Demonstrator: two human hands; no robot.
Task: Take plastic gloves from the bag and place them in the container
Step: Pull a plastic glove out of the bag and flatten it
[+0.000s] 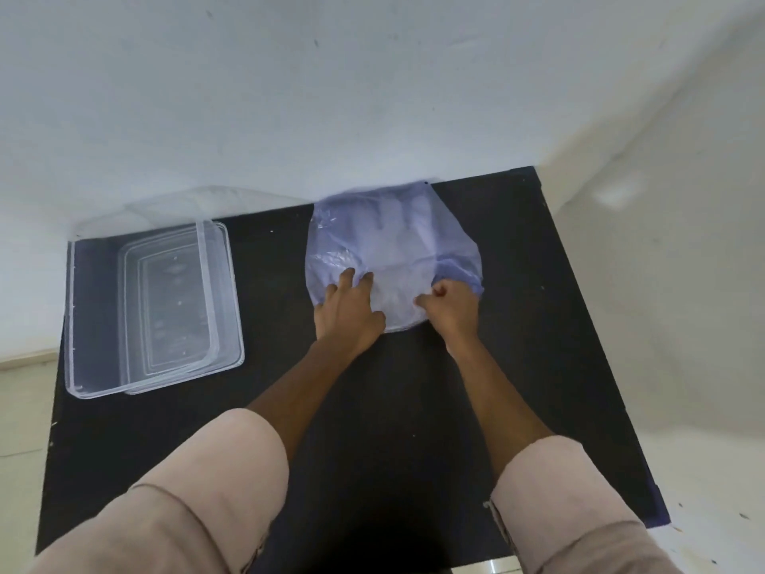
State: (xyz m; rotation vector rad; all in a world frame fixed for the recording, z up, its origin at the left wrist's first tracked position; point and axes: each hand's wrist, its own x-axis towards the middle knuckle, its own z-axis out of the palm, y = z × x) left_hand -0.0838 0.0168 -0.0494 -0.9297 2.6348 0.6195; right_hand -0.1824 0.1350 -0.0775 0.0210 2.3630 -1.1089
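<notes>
A pale blue, see-through plastic bag point(393, 234) lies on the black table point(372, 408) against the white wall. Clear plastic gloves point(397, 296) show as a whitish wad at its near opening. My left hand point(347, 308) rests on the bag's near left edge with fingers spread. My right hand point(451, 310) is curled at the near right edge, pinching the bag's rim. A clear rectangular container point(99, 316) stands at the table's far left, with nothing visible inside it.
The container's clear lid point(186, 300) lies partly under and beside it on the right. White walls close the table at the back and on the right. Pale floor shows past the table's left and right edges.
</notes>
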